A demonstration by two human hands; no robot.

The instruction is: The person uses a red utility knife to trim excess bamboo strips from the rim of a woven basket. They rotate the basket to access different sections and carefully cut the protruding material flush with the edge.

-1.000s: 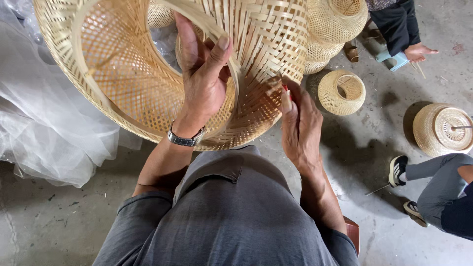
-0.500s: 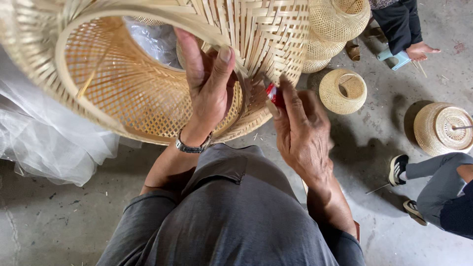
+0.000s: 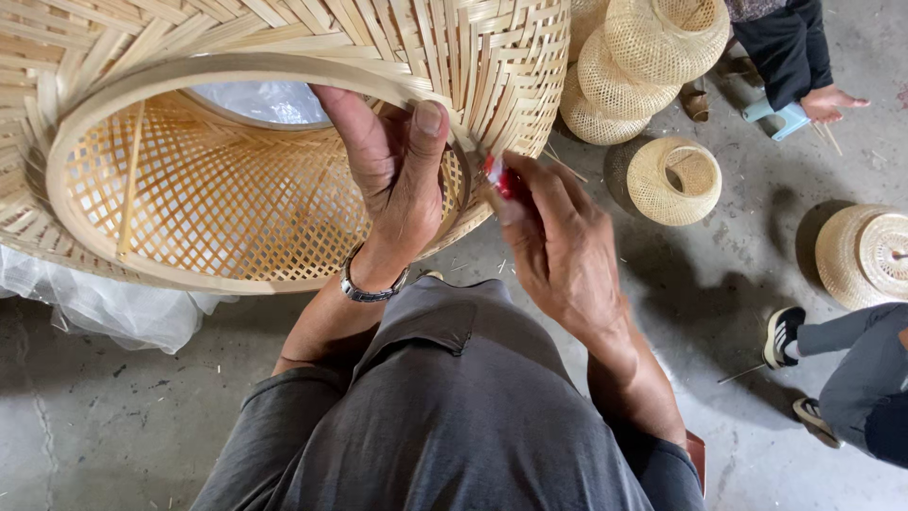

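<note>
Looking down past my own grey-clad knee (image 3: 445, 416), I see the left hand (image 3: 397, 180) hooked over the round rim of the big woven basket (image 3: 236, 189), thumb outside and fingers inside, so its grip is clamped on the hoop itself. The right hand (image 3: 558, 246) sits just beside it at the rim's edge, pinched tight around a small red tool (image 3: 497, 175); I cannot tell what kind it is, since the fingers hide most of it.

The basket hangs in the air above my lap, mouth tilted toward me. I judge it light for its bulk, springy rather than stiff across the open lattice, and easy to crush or snag if squeezed mid-wall. The thick bent hoop is the firm part, and that is where I would take hold; the dry strips look smooth but not slippery.

A heap of clear plastic sheet (image 3: 104, 303) lies on the concrete floor (image 3: 95, 435) to the left, under the basket. Farther off stand smaller woven shades (image 3: 672, 180), some stacked (image 3: 615, 76), another at the right edge (image 3: 861, 255). Two other people sit beyond, showing only a shoe (image 3: 783, 336) and a hand (image 3: 830, 99). I see no labels or signs.
</note>
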